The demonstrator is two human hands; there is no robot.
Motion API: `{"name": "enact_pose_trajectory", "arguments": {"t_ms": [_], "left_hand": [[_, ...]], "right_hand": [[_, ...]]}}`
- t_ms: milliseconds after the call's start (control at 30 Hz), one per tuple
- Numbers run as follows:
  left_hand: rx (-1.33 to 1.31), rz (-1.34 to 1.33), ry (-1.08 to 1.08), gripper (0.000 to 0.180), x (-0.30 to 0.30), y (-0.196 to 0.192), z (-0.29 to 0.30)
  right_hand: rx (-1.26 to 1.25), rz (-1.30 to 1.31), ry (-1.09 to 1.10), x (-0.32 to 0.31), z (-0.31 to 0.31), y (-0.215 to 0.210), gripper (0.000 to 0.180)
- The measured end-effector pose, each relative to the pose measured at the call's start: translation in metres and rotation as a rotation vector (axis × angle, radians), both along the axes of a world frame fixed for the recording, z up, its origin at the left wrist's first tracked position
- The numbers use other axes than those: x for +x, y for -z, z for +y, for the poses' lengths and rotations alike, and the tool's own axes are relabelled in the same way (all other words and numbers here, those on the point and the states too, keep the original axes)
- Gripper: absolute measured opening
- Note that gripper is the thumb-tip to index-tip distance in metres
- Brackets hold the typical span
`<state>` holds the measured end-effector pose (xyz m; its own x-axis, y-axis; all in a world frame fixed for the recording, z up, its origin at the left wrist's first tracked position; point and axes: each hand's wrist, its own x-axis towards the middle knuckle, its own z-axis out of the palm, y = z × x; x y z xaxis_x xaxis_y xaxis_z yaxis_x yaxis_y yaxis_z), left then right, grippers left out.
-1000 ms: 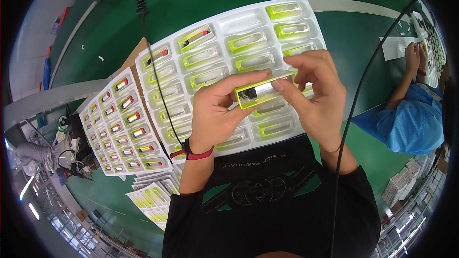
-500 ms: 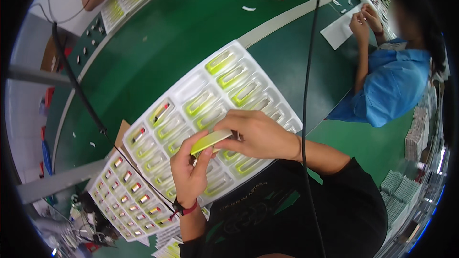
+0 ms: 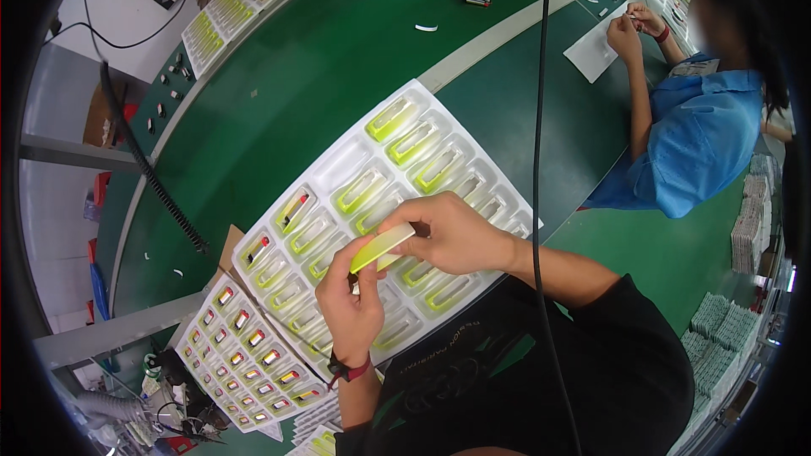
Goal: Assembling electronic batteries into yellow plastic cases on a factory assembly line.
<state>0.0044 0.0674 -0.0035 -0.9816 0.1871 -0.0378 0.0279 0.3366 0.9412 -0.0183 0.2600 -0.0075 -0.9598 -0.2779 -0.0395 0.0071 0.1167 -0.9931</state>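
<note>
One lime case (image 3: pixel 378 249), held above the white tray (image 3: pixel 340 162), tilted so its right end sits higher in view. The left hand (image 3: pixel 351 308) pinches the lower left end between thumb and fingers. The right hand (image 3: pixel 452 236) is closed on the paler right end, though I can't tell exactly where every fingertip lands, and the inside is hidden from here.

Handling-wise, my guess is thin plastic: light, fairly stiff, a bit of flex along the long walls. It looks smooth, so probably slippery if your fingers are sweaty. I'd take it by the two short ends or the outer long edges, pretty much like this, and go easy on the middle, since squeezing there might bow it. Same for the other cases (image 3: pixel 436 169) lying in the tray: the pockets look roomy enough to get a fingertip beside each one. Wouldn't crush easily, but could scuff.
</note>
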Motion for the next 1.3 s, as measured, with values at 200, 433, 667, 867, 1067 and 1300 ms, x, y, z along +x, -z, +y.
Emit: {"name": "enact_pose_trajectory", "arguments": {"t_ms": [200,433,667,867,1067,1300], "left_hand": [[-0.028,-0.014,0.022,0.025,-0.012,0.01,-0.002],[-0.13,0.184,0.028,0.031,0.001,0.011,-0.009],[-0.032,0.562,-0.016,0.04,-0.012,0.003,-0.007],[0.282,0.438,-0.104,0.051,0.001,0.009,0.011],[0.233,0.497,-0.093,0.052,-0.005,0.001,0.021],[0.297,0.4,-0.073,0.047,-0.022,-0.006,0.026]], "right_hand": [[0.332,0.374,-0.019,0.0,0.0,0.023,0.027],[0.492,0.626,-0.032,0.013,0.0,0.023,0.031],[0.333,0.892,0.125,0.008,0.005,-0.005,0.049],[0.091,0.87,0.1,0.016,0.009,-0.021,0.049],[-0.061,0.848,0.089,0.005,0.023,-0.012,0.05],[-0.121,0.818,0.089,-0.004,0.036,-0.006,0.046]]}}
